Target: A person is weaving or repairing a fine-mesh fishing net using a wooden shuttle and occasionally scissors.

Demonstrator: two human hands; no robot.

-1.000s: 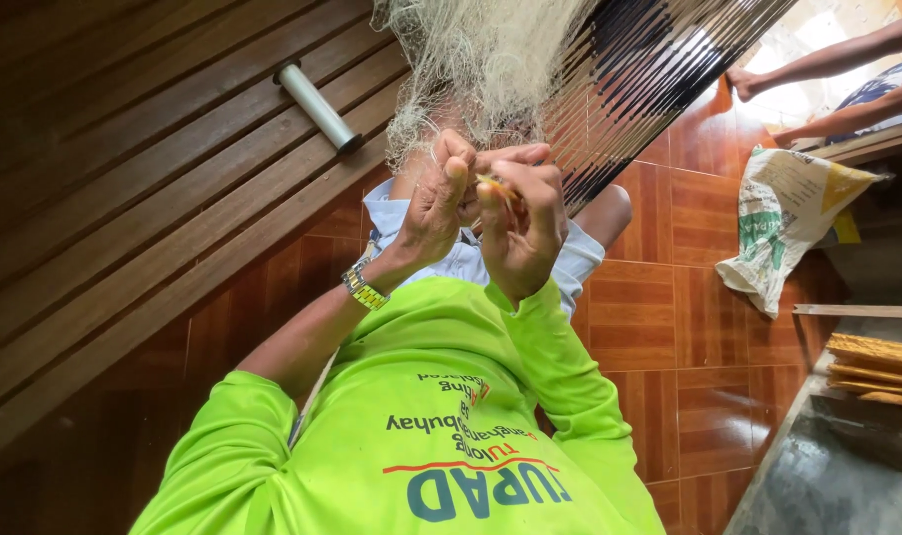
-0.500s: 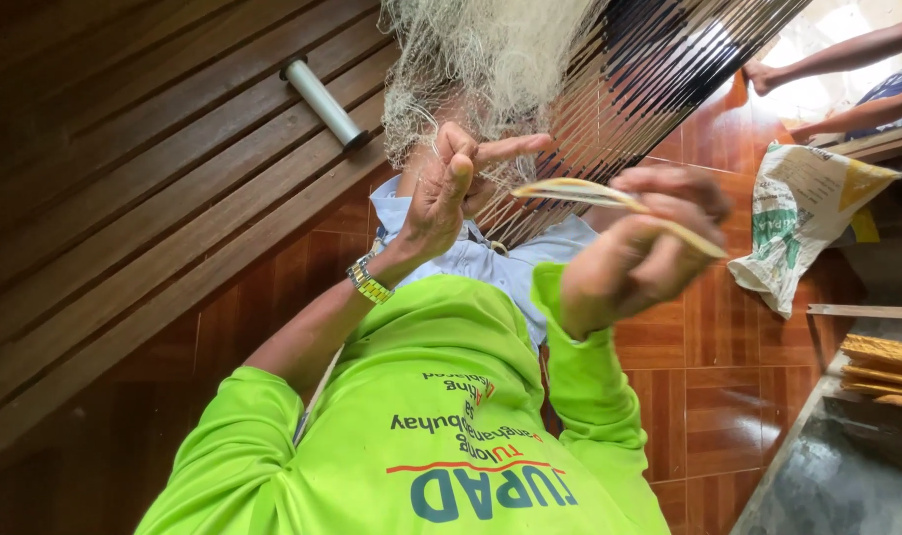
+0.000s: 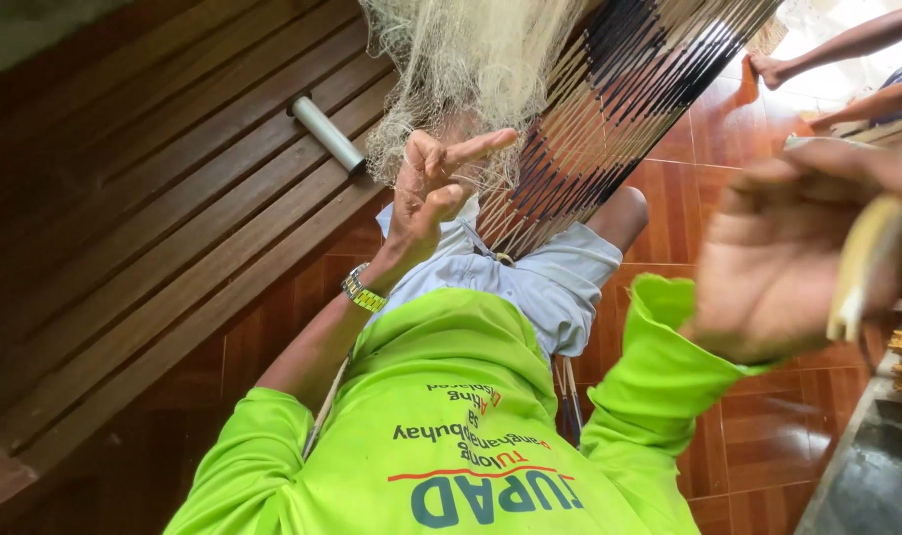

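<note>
My left hand [image 3: 433,188], with a gold watch on its wrist, is raised in front of me. It pinches strands of a pale fishing net [image 3: 471,59] that hangs from above, with the index finger stuck out to the right. My right hand [image 3: 793,263] is blurred, close to the camera at the right. It grips a flat yellow netting needle [image 3: 860,266]. Taut pale and dark strands [image 3: 620,109] run from the net down toward my lap. I cannot see any thread between the needle and the net.
I wear a lime green long-sleeved shirt [image 3: 451,436] and pale shorts. A white tube [image 3: 327,134] lies against dark wooden planks at the left. Red floor tiles [image 3: 758,436] lie below. Another person's bare feet [image 3: 768,67] show at the top right. A grey surface [image 3: 867,476] is at the bottom right.
My right hand has pulled away from my left, swinging right and toward the camera with the yellow needle. My left hand has stayed at the net, its index finger now extended.
</note>
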